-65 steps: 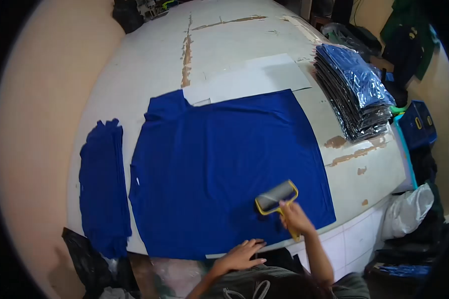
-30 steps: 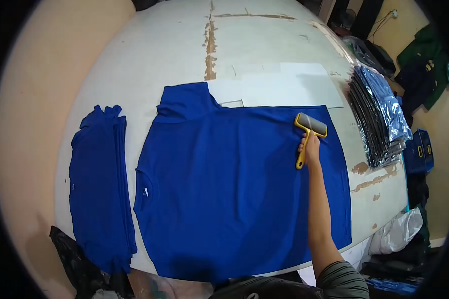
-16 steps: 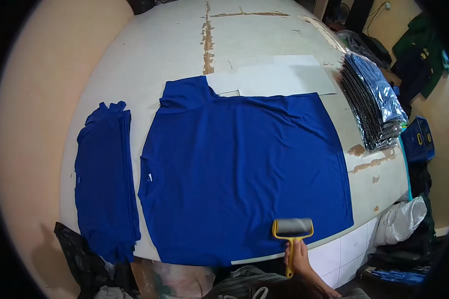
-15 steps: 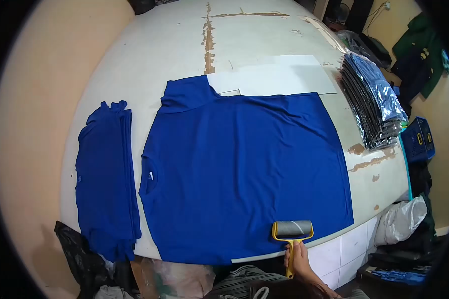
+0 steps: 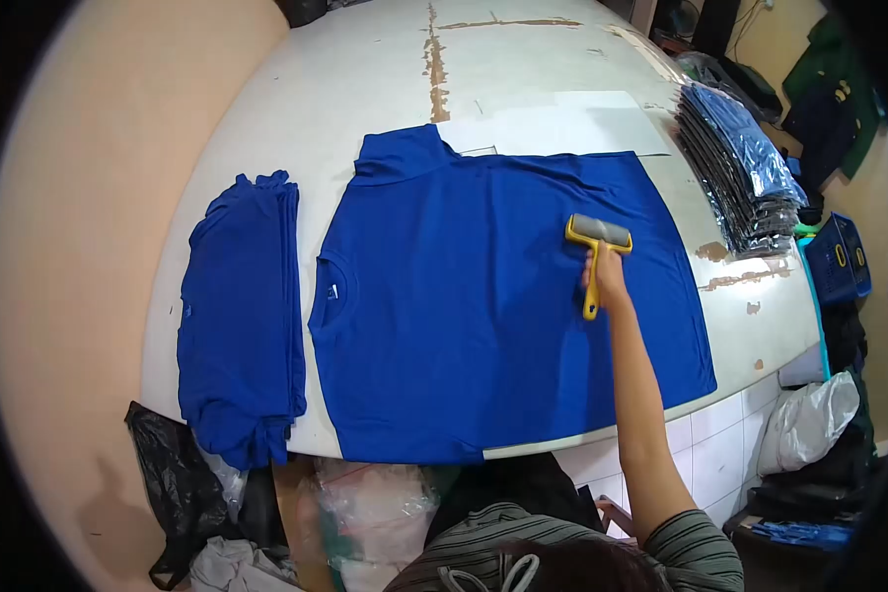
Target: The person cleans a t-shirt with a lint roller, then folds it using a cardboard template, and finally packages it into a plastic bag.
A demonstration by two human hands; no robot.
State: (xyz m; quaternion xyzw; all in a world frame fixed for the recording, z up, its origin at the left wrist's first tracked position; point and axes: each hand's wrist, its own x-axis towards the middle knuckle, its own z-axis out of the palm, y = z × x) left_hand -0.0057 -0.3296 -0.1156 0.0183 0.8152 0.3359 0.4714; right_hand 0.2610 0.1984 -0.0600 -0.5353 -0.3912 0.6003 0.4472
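A blue T-shirt [image 5: 444, 316] lies spread flat on the white table [image 5: 345, 59], its collar toward the left. My right hand [image 5: 607, 276] is closed around the yellow handle of a lint roller [image 5: 602, 232]. The roller's grey cylinder is over the right part of the shirt, near its upper edge; whether it touches the cloth I cannot tell. My left hand is out of view. Left of the spread shirt is a stack of folded blue shirts [image 5: 242, 316].
White sheets [image 5: 562, 118] lie beyond the shirt. Plastic-wrapped garments [image 5: 740, 168] are stacked at the table's right edge, with a blue basket [image 5: 837, 259] beside it. Black plastic [image 5: 173, 474] and clear bags [image 5: 375, 503] sit below the near edge.
My right hand has carried the roller from the shirt's near edge up and away, toward its far side. The arm is now stretched over the shirt, and the view has shifted slightly.
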